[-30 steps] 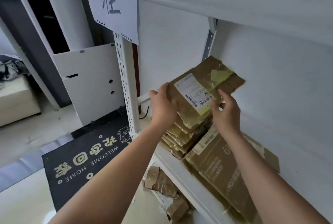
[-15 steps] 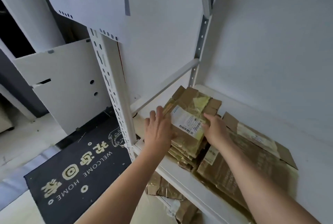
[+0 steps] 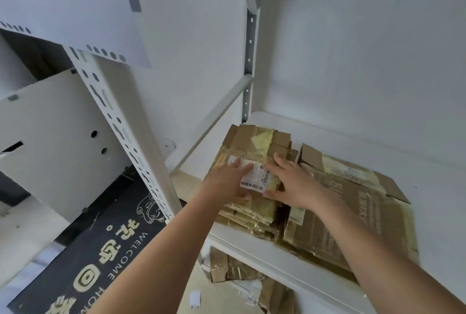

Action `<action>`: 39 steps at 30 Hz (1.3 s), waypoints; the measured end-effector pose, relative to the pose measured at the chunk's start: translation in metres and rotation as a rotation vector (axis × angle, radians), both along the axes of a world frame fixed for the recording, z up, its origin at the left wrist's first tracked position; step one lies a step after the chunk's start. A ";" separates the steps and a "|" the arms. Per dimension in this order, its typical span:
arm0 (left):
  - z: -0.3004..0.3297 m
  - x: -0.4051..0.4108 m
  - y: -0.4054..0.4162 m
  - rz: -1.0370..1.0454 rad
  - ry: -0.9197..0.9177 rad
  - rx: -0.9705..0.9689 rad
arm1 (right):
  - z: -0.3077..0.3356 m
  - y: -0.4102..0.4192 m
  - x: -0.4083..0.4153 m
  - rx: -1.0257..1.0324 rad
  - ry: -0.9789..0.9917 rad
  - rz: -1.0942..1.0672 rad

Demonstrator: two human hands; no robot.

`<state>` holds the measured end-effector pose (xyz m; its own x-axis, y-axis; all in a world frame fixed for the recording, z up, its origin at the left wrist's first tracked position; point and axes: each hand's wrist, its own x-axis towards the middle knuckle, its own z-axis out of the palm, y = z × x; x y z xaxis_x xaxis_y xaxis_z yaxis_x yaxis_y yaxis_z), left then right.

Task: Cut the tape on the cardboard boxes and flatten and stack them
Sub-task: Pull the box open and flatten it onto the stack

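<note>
While both hands press down on it, the top box point(image 3: 254, 152) lies flat on a stack point(image 3: 248, 212) of flattened boxes on the white shelf point(image 3: 428, 187). The left hand point(image 3: 227, 183) rests on the near left part of the box with its fingers straight, and they touch the white label point(image 3: 257, 177). The right hand point(image 3: 292, 182) lies at 3 o'clock from the label, fingers spread and flat on the cardboard, thumb along the near edge. Neither hand grips anything.

At 3 o'clock from the stack, just beside it, lies a big box point(image 3: 348, 212), also flat, with printed text on it and yellowish tape. At 6 o'clock, under the shelf, some cardboard scraps point(image 3: 239, 268) lie on the floor. At 8 o'clock a dark mat point(image 3: 100, 250) with the word WELCOME lies on the floor, behind the perforated post point(image 3: 126, 132) of the shelf. A paper sign point(image 3: 75, 5) hangs at 11 o'clock.
</note>
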<state>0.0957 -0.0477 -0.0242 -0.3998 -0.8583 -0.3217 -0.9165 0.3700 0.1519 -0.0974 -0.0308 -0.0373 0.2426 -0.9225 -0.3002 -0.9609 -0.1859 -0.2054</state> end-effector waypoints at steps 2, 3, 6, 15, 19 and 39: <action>-0.002 -0.001 -0.002 -0.033 -0.042 -0.002 | -0.004 0.001 0.002 0.003 -0.012 -0.019; -0.003 -0.003 -0.003 -0.036 -0.052 0.004 | -0.007 0.000 0.004 0.001 -0.017 -0.033; -0.014 -0.007 -0.005 -0.029 -0.083 0.026 | -0.015 -0.002 0.008 0.005 0.011 -0.053; -0.004 -0.017 0.011 0.029 -0.116 -0.013 | -0.004 0.015 0.013 -0.055 0.016 -0.071; 0.013 -0.010 0.017 0.017 -0.014 -0.190 | 0.006 0.030 0.008 -0.261 -0.033 -0.090; 0.068 -0.173 0.140 -0.397 0.106 -0.507 | 0.072 0.231 -0.147 -0.760 0.254 -0.455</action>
<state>-0.0773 0.0926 0.0437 -0.7250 -0.6738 0.1426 -0.6851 0.7268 -0.0487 -0.2443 0.2004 0.0342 -0.1821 -0.8836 0.4313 -0.9740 0.2224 0.0442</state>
